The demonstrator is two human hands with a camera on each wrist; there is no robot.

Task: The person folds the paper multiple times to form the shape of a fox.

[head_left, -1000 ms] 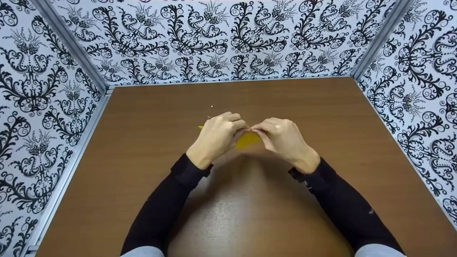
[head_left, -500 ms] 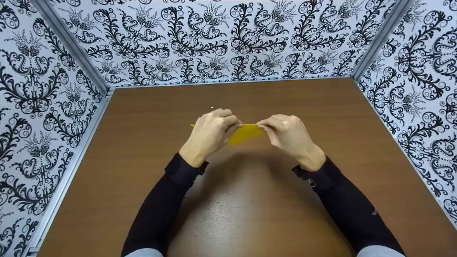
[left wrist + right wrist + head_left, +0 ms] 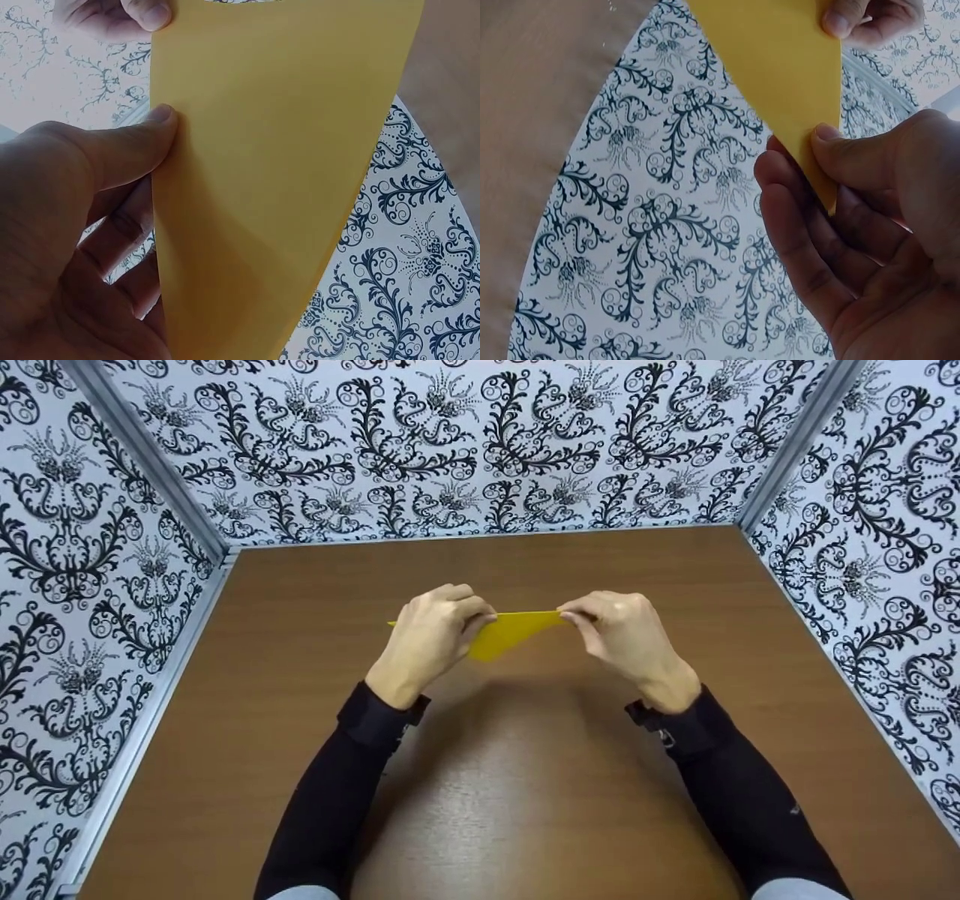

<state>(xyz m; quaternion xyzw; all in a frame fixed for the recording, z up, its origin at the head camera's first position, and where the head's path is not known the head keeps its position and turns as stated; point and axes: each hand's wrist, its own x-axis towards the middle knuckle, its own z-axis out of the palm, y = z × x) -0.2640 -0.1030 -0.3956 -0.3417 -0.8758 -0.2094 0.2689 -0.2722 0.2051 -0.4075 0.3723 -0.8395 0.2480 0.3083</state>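
A yellow sheet of paper point(image 3: 506, 634) is held up above the table, its upper edge straight and its lower edge slanting toward the right. My left hand point(image 3: 429, 636) pinches that upper edge between thumb and fingers, and a small tip of paper shows left of it. At the narrow right corner, my right hand point(image 3: 628, 639) pinches the sheet. The left wrist view shows the paper point(image 3: 262, 150) broad, with the left thumb flat on its near face. In the right wrist view the pointed end of the paper point(image 3: 787, 67) lies between right thumb and fingers.
Beneath the hands is a brown wooden table point(image 3: 480, 817), with the arms' shadows on it. White panels point(image 3: 420, 450) with black scroll patterns enclose the back and both sides, joined by grey metal posts point(image 3: 795, 442).
The hands have moved apart along the paper's upper edge, left hand leftward and right hand rightward. More of the yellow paper shows between them. Both hands are slightly farther from the body.
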